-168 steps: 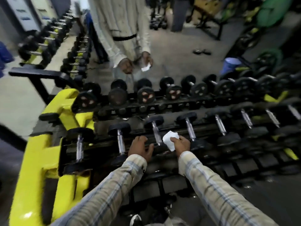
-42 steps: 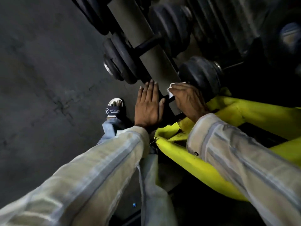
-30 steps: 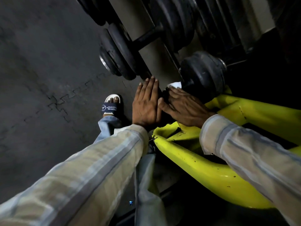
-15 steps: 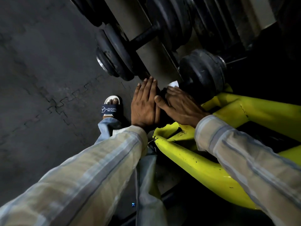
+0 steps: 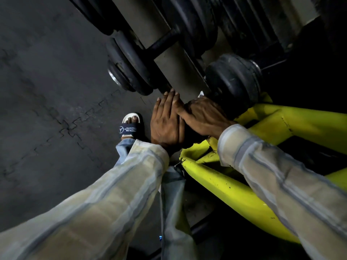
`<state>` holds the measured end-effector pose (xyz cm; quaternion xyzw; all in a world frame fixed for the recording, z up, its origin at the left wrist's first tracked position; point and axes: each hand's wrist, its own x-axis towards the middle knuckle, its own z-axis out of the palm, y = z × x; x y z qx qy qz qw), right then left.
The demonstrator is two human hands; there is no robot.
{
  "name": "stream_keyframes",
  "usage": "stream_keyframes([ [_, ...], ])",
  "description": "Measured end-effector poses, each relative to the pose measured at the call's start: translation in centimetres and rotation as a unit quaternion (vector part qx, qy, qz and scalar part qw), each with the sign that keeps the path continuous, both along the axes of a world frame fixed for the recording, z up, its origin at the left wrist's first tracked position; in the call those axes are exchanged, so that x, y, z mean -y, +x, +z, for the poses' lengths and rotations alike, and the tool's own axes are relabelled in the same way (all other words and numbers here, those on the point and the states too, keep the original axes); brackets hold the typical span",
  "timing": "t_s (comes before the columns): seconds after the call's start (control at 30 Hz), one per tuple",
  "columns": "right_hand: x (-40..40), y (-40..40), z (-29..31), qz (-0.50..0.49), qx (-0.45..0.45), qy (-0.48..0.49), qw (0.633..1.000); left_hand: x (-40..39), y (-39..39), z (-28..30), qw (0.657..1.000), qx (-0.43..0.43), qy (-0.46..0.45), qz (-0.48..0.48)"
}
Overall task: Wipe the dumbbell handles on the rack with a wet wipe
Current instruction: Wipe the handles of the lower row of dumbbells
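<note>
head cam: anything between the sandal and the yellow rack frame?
Yes, in the head view: the left hand, laid flat with straight fingers, lies between the sandal and the yellow rack frame, with a jeans leg below it.

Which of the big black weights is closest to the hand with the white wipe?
The round dumbbell head just above the yellow rack frame. The right hand and wet wipe sit right against it; the others lie farther up.

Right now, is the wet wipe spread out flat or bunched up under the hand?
Cannot tell: only a small white corner of the wet wipe shows past the right hand, which covers the rest.
</note>
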<state>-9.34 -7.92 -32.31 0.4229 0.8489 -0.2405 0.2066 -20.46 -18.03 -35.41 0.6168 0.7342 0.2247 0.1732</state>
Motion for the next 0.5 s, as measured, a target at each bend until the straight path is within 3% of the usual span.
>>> stream_keyframes([
  [0.07, 0.9, 0.4, 0.2, -0.020, -0.012, 0.022, 0.999, 0.1, 0.0, 0.0, 1.000, 0.004, -0.003, 0.001],
  [0.17, 1.8, 0.9, 1.0, -0.136, 0.023, 0.054, 0.989, 0.0, -0.1, 0.4, 1.000, 0.005, -0.019, -0.004],
  [0.27, 3.7, 0.1, 1.1, -0.244, 0.003, 0.022, 0.970, -0.1, 0.1, 0.5, 1.000, 0.005, -0.023, -0.002],
  [0.5, 3.5, -0.9, 2.2, -0.353, -0.051, -0.082, 0.931, 0.0, 0.0, 0.6, 0.999, -0.005, -0.033, 0.002],
])
